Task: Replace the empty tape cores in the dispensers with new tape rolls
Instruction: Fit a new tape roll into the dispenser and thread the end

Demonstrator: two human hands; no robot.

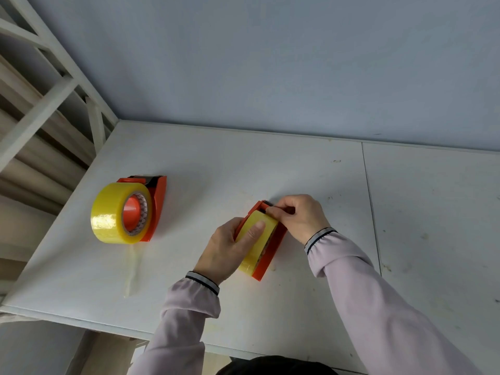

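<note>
Now you are leaning over the white counter (297, 163), the biggest thing in view, and it stands against a pale blue wall (270, 55). Your two arms in light pink sleeves (384, 307) reach out over it.

Well off to the left of your grip sits an orange dispenser (158, 209) lying on its side, with a fat yellow tape roll (108, 212) on its orange hub. A thin strip of tape (132, 269) trails from that roll toward the near edge of the counter.

Right in your grip is the second orange dispenser (270, 255), tipped at a slant on the counter. A yellow tape roll (255, 239) sits in it.

Your left hand (230, 247) is wrapped around the near side of this roll, and its thumb is pressed flat on the yellow band. Your right hand (300, 217) is at the far end, fingers pinched together on the top of the dispenser by the cutter, just touching the roll. The small part under those fingers is hidden.
</note>
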